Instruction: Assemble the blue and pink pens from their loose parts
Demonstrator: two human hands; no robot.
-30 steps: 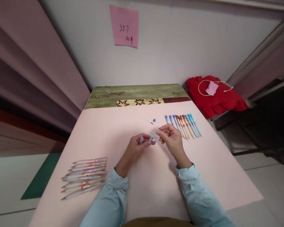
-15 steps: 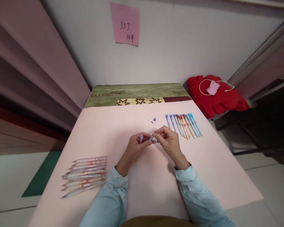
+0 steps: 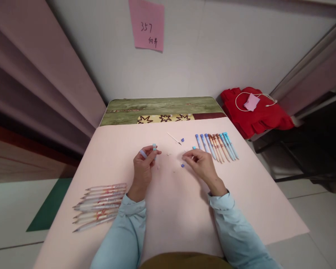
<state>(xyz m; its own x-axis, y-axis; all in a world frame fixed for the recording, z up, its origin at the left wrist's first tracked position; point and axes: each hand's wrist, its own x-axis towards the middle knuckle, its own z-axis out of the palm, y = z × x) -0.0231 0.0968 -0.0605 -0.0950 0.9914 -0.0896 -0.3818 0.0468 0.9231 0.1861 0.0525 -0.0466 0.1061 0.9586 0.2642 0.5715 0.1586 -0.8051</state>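
My left hand [image 3: 142, 166] holds a short pen barrel [image 3: 154, 148] upright between thumb and fingers, a pale blue piece showing at its knuckles. My right hand [image 3: 199, 162] rests on the pink tabletop [image 3: 170, 209] with fingers pinched near a small purple piece [image 3: 182, 165]; what it grips is too small to tell. Tiny white bits lie between the hands. A thin white refill [image 3: 174, 138] and a small blue cap [image 3: 182, 140] lie just beyond.
A row of blue and orange pen barrels [image 3: 217, 145] lies at the right. A pile of clear pen tubes [image 3: 100, 205] lies at the left near the edge. Beyond the table are a green patterned board [image 3: 162, 110], red cloth [image 3: 257, 112] and a pink note [image 3: 147, 24].
The hands, joined at the table's middle before, have moved apart. My left hand carried the barrel left and tilted it upright. My right hand dropped to the table; small pieces now lie between them.
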